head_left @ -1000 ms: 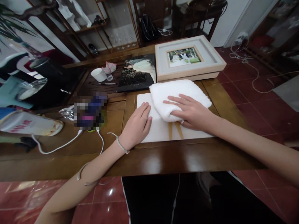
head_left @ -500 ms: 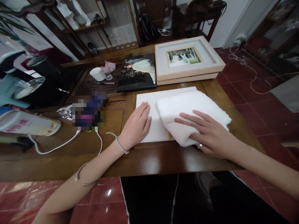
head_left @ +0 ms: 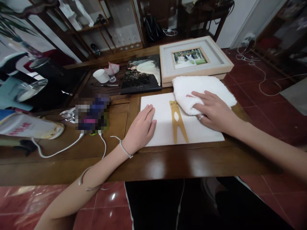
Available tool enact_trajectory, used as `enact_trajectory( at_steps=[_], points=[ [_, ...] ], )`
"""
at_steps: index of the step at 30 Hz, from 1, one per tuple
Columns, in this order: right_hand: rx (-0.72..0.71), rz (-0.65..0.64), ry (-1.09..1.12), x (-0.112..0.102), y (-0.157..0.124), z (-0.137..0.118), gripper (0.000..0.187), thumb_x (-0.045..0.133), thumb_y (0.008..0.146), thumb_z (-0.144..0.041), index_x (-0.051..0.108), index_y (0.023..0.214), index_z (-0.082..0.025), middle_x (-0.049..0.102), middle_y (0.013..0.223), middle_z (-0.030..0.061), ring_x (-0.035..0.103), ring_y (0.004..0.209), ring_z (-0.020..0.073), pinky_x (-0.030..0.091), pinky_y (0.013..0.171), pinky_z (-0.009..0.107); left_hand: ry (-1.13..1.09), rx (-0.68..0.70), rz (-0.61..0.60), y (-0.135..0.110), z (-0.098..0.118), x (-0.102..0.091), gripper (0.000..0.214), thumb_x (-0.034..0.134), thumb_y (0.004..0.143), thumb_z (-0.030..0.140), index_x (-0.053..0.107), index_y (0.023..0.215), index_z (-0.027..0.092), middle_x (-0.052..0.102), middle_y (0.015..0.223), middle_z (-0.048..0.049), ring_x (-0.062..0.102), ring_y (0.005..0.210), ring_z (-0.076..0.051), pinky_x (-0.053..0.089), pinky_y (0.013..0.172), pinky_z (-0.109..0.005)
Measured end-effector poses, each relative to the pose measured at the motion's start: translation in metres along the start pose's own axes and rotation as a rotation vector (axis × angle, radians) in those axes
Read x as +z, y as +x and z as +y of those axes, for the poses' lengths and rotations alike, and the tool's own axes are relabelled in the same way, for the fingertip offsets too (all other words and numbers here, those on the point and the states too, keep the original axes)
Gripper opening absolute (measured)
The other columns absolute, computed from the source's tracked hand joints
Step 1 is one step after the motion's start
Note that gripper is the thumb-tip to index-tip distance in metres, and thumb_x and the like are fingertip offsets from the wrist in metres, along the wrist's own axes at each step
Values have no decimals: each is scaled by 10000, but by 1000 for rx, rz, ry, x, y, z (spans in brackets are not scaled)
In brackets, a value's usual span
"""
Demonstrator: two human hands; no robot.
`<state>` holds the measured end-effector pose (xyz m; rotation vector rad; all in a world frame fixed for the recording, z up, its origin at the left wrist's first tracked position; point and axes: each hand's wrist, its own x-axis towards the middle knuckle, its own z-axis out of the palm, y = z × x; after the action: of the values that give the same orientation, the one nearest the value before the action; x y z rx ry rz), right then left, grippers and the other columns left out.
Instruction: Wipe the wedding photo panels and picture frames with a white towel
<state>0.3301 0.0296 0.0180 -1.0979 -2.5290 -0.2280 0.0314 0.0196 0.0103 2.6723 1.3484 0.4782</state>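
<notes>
Head view: near the surface's front edge, my left fingers lie flat, extended, on a white rectangular panel; my right fingers, loosely spread, cover a folded white plush cloth, grip undeterminable.

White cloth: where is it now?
In the head view, the white cloth lies right of centre under the right hand, covering the far right corner of the white board, near the pale frame.

A fluffy white cloth partly covers a white panel.
</notes>
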Motion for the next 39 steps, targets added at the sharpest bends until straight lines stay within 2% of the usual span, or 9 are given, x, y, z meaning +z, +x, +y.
enact_trajectory(
  at_steps=[6, 10, 14, 20, 24, 28, 31, 34, 39],
  points=[
    [-32, -66, -34, -28, -17, -64, 288, 577, 698, -80, 655, 976, -88, 557, 1332, 263, 485, 1267, 418, 460, 987, 560, -30, -18, 7, 0, 1, 0, 463, 350, 990, 242, 410, 1390, 19, 402, 1480, -243, 317, 1431, -303, 300, 1171, -497],
    [-57, -145, -10, -52, -21, -97, 286, 598, 637, -106, 665, 915, -123, 611, 1261, 254, 574, 1165, 410, 550, 863, 509, -32, -8, 20, 0, 1, 0, 453, 358, 990, 249, 407, 1398, 58, 407, 1484, -225, 326, 1427, -301, 302, 1168, -512],
    [-48, -155, 34, -52, -15, -93, 308, 589, 674, -133, 665, 972, -143, 647, 1223, 213, 601, 1132, 386, 564, 834, 502, -17, -8, 8, 0, 1, -1, 461, 349, 992, 255, 417, 1384, 23, 405, 1478, -243, 318, 1430, -308, 292, 1175, -503],
    [37, -159, 57, -26, 5, -62, 429, 573, 710, -71, 625, 1135, -85, 529, 1379, 229, 437, 1319, 382, 405, 1059, 551, -18, -10, 7, 1, 1, -1, 455, 357, 988, 257, 414, 1389, 49, 405, 1484, -221, 323, 1430, -295, 296, 1176, -491],
    [-66, -141, 118, -20, 9, -81, 381, 645, 701, -102, 657, 1081, -97, 525, 1369, 258, 413, 1328, 407, 393, 1056, 575, -14, -1, 6, 1, 0, 0, 459, 355, 985, 241, 412, 1383, 19, 405, 1475, -247, 323, 1427, -307, 295, 1174, -502],
    [-291, -37, 143, -20, 1, -120, 72, 624, 817, -175, 682, 859, -165, 583, 1329, 202, 468, 1299, 347, 378, 1078, 548, -60, 49, 5, -2, -7, 2, 462, 404, 951, 218, 413, 1384, 58, 390, 1487, -236, 313, 1432, -317, 331, 1154, -517],
    [-421, 29, 157, -21, -6, -139, 150, 582, 883, -203, 670, 766, -172, 660, 1216, 190, 548, 1228, 309, 413, 1062, 501, -85, 81, 34, -4, -12, 4, 478, 418, 962, 242, 372, 1415, 95, 357, 1511, -225, 304, 1437, -311, 336, 1151, -516],
    [-461, 50, 231, -18, -10, -141, 167, 588, 893, -224, 686, 771, -166, 663, 1210, 188, 561, 1217, 297, 433, 1049, 473, -98, 84, 65, -5, -15, 5, 451, 373, 1003, 279, 351, 1432, 143, 361, 1518, -202, 308, 1438, -292, 328, 1153, -519],
    [-445, 88, 320, -8, -9, -121, 110, 595, 896, -216, 691, 849, -191, 633, 1280, 149, 510, 1277, 251, 387, 1092, 463, -101, 82, 31, -5, -16, 5, 484, 413, 974, 262, 337, 1435, 139, 333, 1533, -199, 285, 1448, -294, 326, 1160, -508]
  ],
)
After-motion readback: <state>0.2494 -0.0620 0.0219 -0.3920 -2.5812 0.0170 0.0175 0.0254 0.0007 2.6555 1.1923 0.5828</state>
